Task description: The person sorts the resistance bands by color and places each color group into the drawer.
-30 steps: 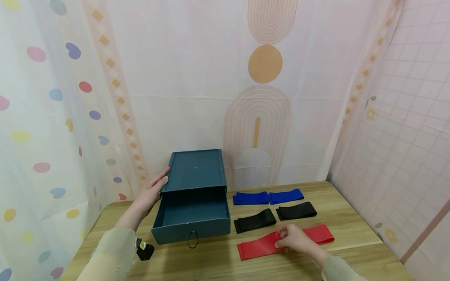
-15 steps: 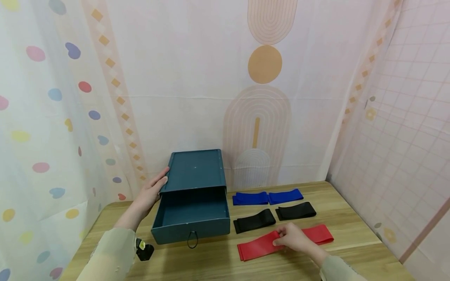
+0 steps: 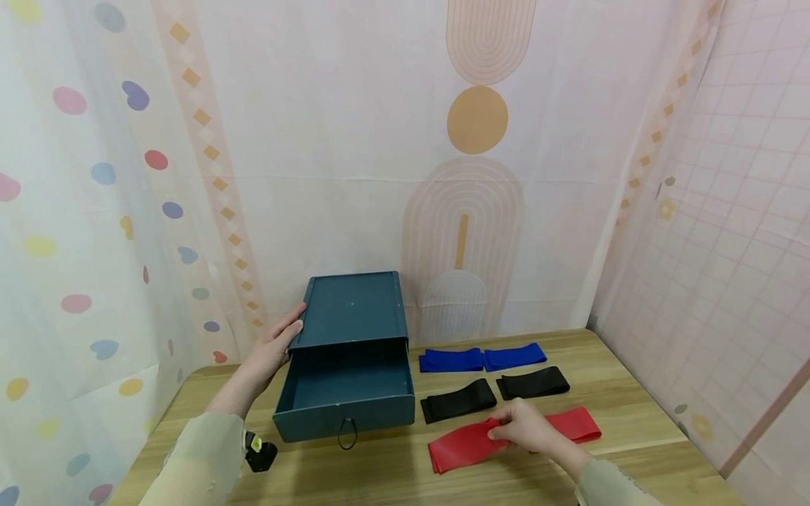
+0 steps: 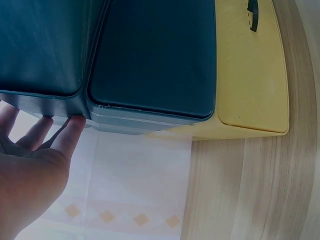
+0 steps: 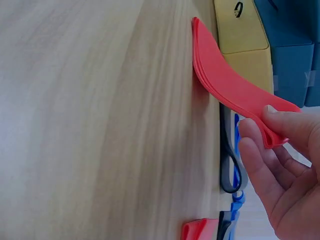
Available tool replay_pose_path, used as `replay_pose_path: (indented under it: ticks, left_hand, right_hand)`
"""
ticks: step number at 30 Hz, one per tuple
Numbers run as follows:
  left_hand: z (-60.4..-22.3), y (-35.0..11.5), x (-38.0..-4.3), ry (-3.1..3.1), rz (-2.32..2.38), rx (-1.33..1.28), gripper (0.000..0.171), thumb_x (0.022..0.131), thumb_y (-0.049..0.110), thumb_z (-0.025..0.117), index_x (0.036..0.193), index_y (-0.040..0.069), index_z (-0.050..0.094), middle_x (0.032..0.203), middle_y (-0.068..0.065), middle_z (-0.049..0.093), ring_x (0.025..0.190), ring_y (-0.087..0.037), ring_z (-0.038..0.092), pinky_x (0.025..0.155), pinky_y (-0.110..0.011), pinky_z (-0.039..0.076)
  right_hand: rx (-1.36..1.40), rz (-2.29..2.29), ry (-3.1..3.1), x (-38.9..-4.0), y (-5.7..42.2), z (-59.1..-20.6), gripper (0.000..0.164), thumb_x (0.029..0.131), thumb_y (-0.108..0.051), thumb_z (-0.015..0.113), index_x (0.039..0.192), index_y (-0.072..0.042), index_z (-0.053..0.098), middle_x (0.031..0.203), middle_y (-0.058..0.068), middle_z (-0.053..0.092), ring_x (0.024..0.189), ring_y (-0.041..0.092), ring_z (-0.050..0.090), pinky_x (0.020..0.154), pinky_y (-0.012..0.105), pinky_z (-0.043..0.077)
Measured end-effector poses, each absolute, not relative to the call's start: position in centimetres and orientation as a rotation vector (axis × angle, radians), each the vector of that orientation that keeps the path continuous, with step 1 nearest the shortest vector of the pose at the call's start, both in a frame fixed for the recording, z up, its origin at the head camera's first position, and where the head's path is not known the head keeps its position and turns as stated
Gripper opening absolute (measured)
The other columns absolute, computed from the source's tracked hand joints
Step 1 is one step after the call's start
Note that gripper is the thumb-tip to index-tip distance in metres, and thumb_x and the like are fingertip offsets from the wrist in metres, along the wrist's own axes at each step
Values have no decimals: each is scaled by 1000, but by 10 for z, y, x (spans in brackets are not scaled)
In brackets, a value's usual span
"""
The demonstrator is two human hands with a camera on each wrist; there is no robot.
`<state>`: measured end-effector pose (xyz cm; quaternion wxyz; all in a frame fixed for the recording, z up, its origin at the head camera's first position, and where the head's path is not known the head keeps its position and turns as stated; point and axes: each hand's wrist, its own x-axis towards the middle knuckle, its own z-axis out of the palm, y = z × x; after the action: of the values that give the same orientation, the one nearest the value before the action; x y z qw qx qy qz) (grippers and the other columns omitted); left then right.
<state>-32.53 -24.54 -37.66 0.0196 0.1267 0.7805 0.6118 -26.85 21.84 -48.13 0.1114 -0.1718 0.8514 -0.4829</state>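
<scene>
A drawer unit (image 3: 354, 309) stands at the left with its dark teal top drawer (image 3: 344, 419) pulled out, nothing visible inside. Along the unit's left side lies my left hand (image 3: 273, 351), its fingertips against the wall in the left wrist view. My right hand (image 3: 524, 426) pinches one end of a folded red elastic band (image 3: 465, 448) between thumb and fingers. In the right wrist view that red band (image 5: 230, 82) slants from the fingers, and its pinched end is raised. A second red band (image 3: 576, 424) lies flat just beyond the hand.
Two folded black bands (image 3: 458, 402) lie behind the red ones, and two blue bands (image 3: 451, 360) behind those. Below the teal drawers a yellow drawer (image 4: 252, 70) shows in the left wrist view. A patterned curtain (image 3: 329, 140) hangs behind the wooden table (image 3: 354, 481).
My right hand has shifted slightly left and raised the pinched end of the red band, which now bends. The left hand keeps its place on the drawer unit.
</scene>
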Motion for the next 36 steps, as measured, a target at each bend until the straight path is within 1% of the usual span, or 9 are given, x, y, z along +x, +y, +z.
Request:
replay_pose_path:
  ticks: [8, 11, 14, 18, 20, 23, 25, 30, 36]
  left_hand:
    - [-377, -246, -325, 2432, 1891, 405, 61, 105, 41, 39, 157, 21, 15, 161, -12, 2, 144, -40, 10, 106, -65, 24]
    - [-376, -246, -324, 2426, 1894, 406, 60, 105, 40, 38, 157, 21, 14, 161, -13, 1, 144, -41, 12, 106, -64, 24]
    - [-376, -246, -325, 2427, 1896, 394, 60, 105, 40, 38, 157, 21, 14, 161, -13, 1, 143, -41, 13, 106, -63, 26]
    - [-377, -246, -327, 2430, 1886, 380, 61, 105, 41, 39, 157, 22, 14, 161, -13, 0, 143, -42, 13, 106, -63, 26]
    - [-378, -245, -328, 2428, 1885, 378, 62, 105, 42, 39, 157, 22, 14, 161, -14, 0, 143, -42, 12, 106, -64, 25]
    - [-379, -246, -328, 2434, 1883, 373, 62, 104, 42, 40, 157, 22, 14, 161, -14, 1, 143, -42, 10, 106, -65, 25]
    - [-379, -246, -328, 2437, 1884, 369, 62, 104, 42, 40, 157, 21, 14, 161, -14, 1, 144, -42, 9, 106, -66, 24]
    - [-380, -246, -327, 2451, 1878, 363, 62, 104, 42, 40, 157, 20, 14, 161, -14, 1, 144, -42, 8, 106, -66, 23]
    - [-379, -244, -327, 2473, 1866, 353, 62, 104, 44, 40, 157, 22, 16, 161, -13, 3, 144, -41, 9, 106, -66, 22]
  right_hand:
    - [-522, -1428, 2444, -268, 215, -460, 18, 84, -1, 73, 102, -2, 76, 84, 8, 72, 62, 33, 68, 56, 42, 57]
    - [-535, -1436, 2425, -268, 213, -450, 20, 85, 0, 71, 104, 0, 75, 90, 10, 73, 66, 35, 69, 58, 45, 57]
    - [-555, -1433, 2415, -268, 211, -442, 20, 86, -1, 70, 105, 0, 75, 92, 10, 72, 64, 31, 68, 60, 47, 57]
    - [-593, -1424, 2424, -269, 209, -430, 18, 87, 0, 68, 104, -2, 75, 90, 9, 72, 63, 29, 68, 59, 42, 58]
    - [-606, -1425, 2427, -269, 208, -423, 18, 88, 0, 67, 103, -4, 76, 92, 9, 72, 64, 30, 68, 59, 41, 58]
    - [-644, -1406, 2446, -270, 208, -410, 19, 89, 1, 65, 104, -2, 75, 96, 10, 72, 65, 30, 68, 60, 42, 58]
    - [-672, -1388, 2468, -271, 207, -401, 19, 89, 1, 65, 105, -1, 75, 95, 11, 72, 65, 30, 68, 60, 42, 58]
    - [-712, -1401, 2477, -275, 210, -380, 19, 89, 1, 64, 105, 1, 74, 93, 12, 72, 64, 25, 69, 58, 38, 58]
    - [-834, -1365, 2535, -277, 217, -356, 20, 90, 0, 62, 106, 4, 73, 95, 14, 72, 62, 18, 68, 57, 37, 58]
